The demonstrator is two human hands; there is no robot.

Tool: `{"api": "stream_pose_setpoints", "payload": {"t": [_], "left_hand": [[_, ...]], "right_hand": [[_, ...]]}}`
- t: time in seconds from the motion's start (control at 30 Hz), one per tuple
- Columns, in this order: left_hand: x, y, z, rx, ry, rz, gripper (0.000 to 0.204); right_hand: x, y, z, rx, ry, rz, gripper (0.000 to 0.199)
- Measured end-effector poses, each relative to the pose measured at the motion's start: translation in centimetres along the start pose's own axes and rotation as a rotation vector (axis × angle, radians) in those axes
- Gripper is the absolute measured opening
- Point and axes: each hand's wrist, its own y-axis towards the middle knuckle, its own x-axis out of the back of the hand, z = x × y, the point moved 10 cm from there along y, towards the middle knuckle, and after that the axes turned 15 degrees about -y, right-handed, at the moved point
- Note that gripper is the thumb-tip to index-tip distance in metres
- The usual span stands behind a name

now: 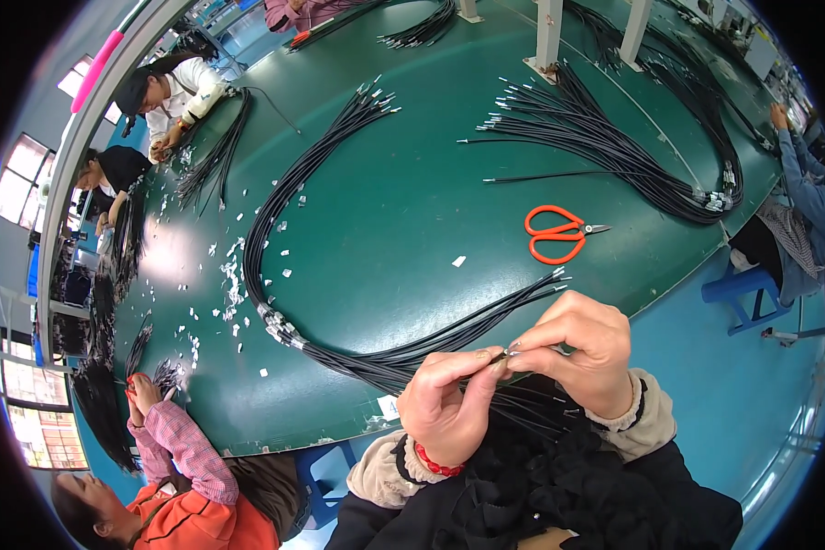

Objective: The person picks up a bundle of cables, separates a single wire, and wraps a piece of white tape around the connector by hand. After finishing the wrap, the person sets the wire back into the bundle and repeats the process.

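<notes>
My left hand [449, 403] pinches a thin black cable near its end, at the table's near edge. The thumb and forefinger of my right hand [577, 353] close on the cable's small silvery tip [510, 352], right against the left fingertips. Detail at the tip is too small to make out. Beneath and to the left of my hands, a bundle of black cables [258, 229] curves across the table, with white labels [280, 325] gathered at its bend. More cable ends hang below my hands, over my lap. Red-handled scissors [556, 236] lie beyond my right hand.
The green table [403, 229] carries scattered white scraps [192, 344] at left. Another cable bundle [605, 156] lies far right, near white posts [547, 41]. Co-workers sit along the left side, one in an orange vest [215, 522] nearby. A blue stool [742, 293] stands at right.
</notes>
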Motion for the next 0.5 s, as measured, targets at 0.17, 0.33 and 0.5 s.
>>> {"api": "stream_pose_setpoints", "payload": {"t": [0.17, 0.33, 0.5], "left_hand": [[-0.6, 0.0, -0.3, -0.039, 0.086, 0.060, 0.024], [-0.2, -0.1, -0.9, -0.116, 0.131, 0.000, 0.024], [-0.9, 0.1, -1.5, -0.149, 0.202, 0.058, 0.025]], "right_hand": [[0.2, 0.1, 0.4, 0.031, -0.058, -0.013, 0.016], [-0.1, -0.1, 0.4, -0.005, -0.036, -0.026, 0.016], [-0.3, -0.6, -0.1, -0.100, -0.008, -0.044, 0.016]]}}
